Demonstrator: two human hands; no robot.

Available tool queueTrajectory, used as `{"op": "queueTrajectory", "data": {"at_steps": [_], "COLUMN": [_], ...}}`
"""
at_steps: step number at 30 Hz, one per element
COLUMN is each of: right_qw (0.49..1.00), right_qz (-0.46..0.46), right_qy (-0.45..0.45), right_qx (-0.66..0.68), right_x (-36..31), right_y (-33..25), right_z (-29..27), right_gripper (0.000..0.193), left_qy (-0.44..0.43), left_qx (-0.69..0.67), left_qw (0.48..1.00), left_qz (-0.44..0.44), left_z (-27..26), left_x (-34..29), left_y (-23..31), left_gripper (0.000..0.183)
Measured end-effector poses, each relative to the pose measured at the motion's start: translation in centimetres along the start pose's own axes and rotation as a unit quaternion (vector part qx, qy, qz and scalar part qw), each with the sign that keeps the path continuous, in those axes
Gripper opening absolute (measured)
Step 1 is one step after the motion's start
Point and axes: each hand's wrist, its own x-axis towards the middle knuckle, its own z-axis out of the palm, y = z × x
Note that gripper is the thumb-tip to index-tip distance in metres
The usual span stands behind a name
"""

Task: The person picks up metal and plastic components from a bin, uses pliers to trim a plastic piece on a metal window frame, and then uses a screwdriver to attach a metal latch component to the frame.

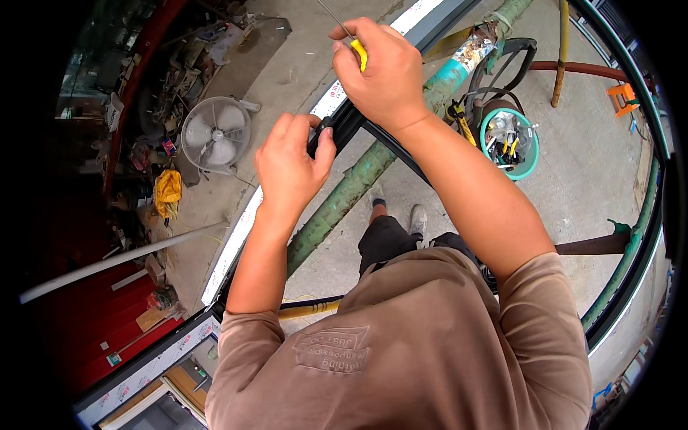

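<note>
Of 2 hands (387, 77), the right holds a yellow-handled tool (360, 55).

Brown short-sleeved shirt (423, 344), black shorts (387, 238)

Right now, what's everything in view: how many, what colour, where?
Tool: one, yellow-handled, top centre
Frame bars: several, black and white, both sides
Diagonal pipe: one, peeling green, centre
Fan: one, pale grey, left floor
Bundle: one, yellow, left
Bucket: one, turquoise, right
Stool: one, orange, far right
Tube: one, reddish, upper right
Clutter: uncountable, mixed, upper left
Shirt: one, brown, bottom centre
Left hand: one, bare, gripping a black strip
Right hand: one, bare, holding tool
</note>
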Motion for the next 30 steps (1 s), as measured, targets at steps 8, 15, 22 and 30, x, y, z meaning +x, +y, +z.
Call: {"op": "queueTrajectory", "data": {"at_steps": [8, 15, 22, 30], "right_qw": [1.0, 0.999, 0.999, 0.998], "right_qz": [0.012, 0.028, 0.036, 0.026], "right_qy": [-0.022, -0.019, -0.032, -0.054], "right_qx": [-0.019, -0.011, -0.02, 0.01], "right_x": [0.0, 0.0, -0.1, -0.2], "right_y": [0.3, 0.2, 0.2, -0.2], "right_z": [0.1, 0.3, 0.1, 0.2], "right_gripper": [0.01, 0.01, 0.01, 0.009], "left_qy": [0.038, 0.056, 0.054, 0.074], "left_qx": [0.043, 0.026, 0.048, 0.003], "left_qw": [0.997, 0.998, 0.997, 0.996], "left_qz": [0.051, 0.033, 0.037, 0.048], "left_z": [1.5, 1.9, 1.9, 1.9], "left_x": [-0.8, -0.9, -1.0, -1.1], "left_y": [-0.2, -0.2, 0.4, -0.2], "left_gripper": [0.021, 0.021, 0.02, 0.023]}}
